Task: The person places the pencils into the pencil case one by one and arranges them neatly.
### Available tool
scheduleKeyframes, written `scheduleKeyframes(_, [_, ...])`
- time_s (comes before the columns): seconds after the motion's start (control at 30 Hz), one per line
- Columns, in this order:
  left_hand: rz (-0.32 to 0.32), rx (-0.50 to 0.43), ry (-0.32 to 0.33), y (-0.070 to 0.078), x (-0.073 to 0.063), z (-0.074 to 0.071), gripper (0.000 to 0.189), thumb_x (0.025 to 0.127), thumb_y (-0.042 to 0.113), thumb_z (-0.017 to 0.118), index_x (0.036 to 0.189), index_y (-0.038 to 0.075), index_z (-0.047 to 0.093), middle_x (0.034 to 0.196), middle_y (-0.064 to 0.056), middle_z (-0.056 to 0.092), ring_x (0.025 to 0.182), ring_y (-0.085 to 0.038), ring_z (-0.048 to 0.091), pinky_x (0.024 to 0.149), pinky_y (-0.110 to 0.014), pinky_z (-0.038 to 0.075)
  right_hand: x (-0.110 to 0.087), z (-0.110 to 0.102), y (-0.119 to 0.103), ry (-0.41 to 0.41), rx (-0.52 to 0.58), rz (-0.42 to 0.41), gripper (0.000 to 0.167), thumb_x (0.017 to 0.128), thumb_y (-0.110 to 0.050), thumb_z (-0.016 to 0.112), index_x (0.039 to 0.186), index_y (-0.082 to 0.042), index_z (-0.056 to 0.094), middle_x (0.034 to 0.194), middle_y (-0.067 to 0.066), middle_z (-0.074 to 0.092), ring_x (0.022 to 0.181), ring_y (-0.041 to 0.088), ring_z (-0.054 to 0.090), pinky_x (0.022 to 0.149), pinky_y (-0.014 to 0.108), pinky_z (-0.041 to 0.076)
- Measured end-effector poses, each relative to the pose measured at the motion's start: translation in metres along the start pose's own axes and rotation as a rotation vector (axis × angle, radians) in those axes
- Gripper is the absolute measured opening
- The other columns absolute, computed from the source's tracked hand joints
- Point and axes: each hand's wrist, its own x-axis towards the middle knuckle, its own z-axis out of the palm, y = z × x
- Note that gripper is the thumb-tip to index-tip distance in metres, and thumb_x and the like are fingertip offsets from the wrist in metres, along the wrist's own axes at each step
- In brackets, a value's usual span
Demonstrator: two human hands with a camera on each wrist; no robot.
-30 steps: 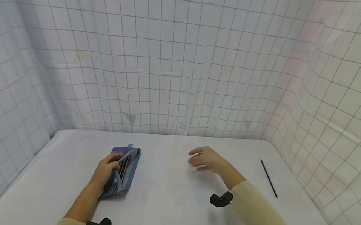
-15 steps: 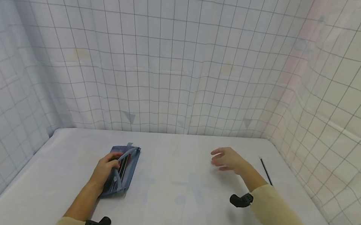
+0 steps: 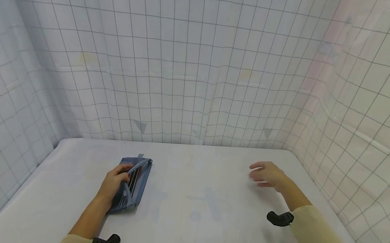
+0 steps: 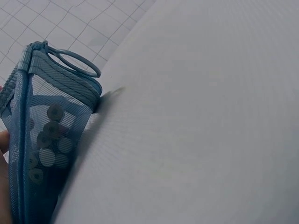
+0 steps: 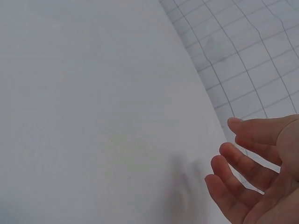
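Observation:
My left hand (image 3: pixel 111 184) grips the near-left edge of a blue mesh zip pencil case (image 3: pixel 140 186), which lies on the table with its zip open. Several pencils (image 3: pixel 133 181) show through the opening. The left wrist view has the pencil case (image 4: pixel 56 102) close up, a zip pull ring (image 4: pixel 77 60) at its top and round pencil ends visible through the mesh. At the right, above the table, hangs my right hand (image 3: pixel 268 175) with fingers loosely bent and nothing in them. The dark pencil seen earlier on that side is hidden behind this hand and forearm.
A white cloth covers the table (image 3: pixel 182 218). Grid-patterned curtains (image 3: pixel 193 76) enclose it at the back and both sides. A black wrist device (image 3: pixel 280 219) sits on each wrist.
My right hand has moved to the right across the table, and it now covers the dark pencil that was visible before. My left hand and the pencil case have stayed in place.

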Motion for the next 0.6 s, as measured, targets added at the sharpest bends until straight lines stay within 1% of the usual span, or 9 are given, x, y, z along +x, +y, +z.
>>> scheduleKeyframes(0.2, [-0.007,0.004,0.005,0.001,0.000,0.000,0.058,0.090,0.004,0.048,0.147,-0.003,0.048,0.148,-0.024,0.045,0.130,-0.038,0.038,0.110,-0.050,0.021,-0.005,-0.022,0.014,0.025,0.020,0.019,0.055,0.097,-0.014,0.070,0.144,0.007,0.050,0.134,0.023,0.063,0.119,0.038,0.062,0.092,0.045,0.055])
scheduleKeyframes(0.37, [0.001,0.003,0.008,0.000,0.000,0.000,0.057,0.089,0.002,0.048,0.146,-0.005,0.049,0.147,-0.025,0.046,0.129,-0.037,0.038,0.111,-0.050,0.020,-0.010,-0.035,0.025,0.025,0.044,0.038,0.057,0.097,-0.013,0.070,0.145,0.009,0.048,0.134,0.024,0.063,0.119,0.039,0.062,0.093,0.047,0.055])
scheduleKeyframes(0.5, [0.008,0.003,0.012,0.000,-0.001,0.000,0.057,0.089,0.003,0.048,0.146,-0.005,0.049,0.146,-0.024,0.047,0.127,-0.036,0.039,0.109,-0.048,0.022,-0.014,-0.045,0.032,0.019,0.033,0.024,0.058,0.099,-0.014,0.068,0.147,0.010,0.045,0.137,0.026,0.060,0.120,0.039,0.061,0.093,0.046,0.055])
scheduleKeyframes(0.6, [0.013,-0.001,0.011,0.001,-0.001,0.001,0.056,0.090,0.003,0.048,0.146,-0.004,0.049,0.145,-0.024,0.048,0.125,-0.035,0.040,0.107,-0.046,0.023,-0.017,-0.052,0.036,0.020,0.033,0.025,0.058,0.100,-0.014,0.067,0.147,0.011,0.044,0.134,0.024,0.062,0.117,0.036,0.063,0.092,0.044,0.055])
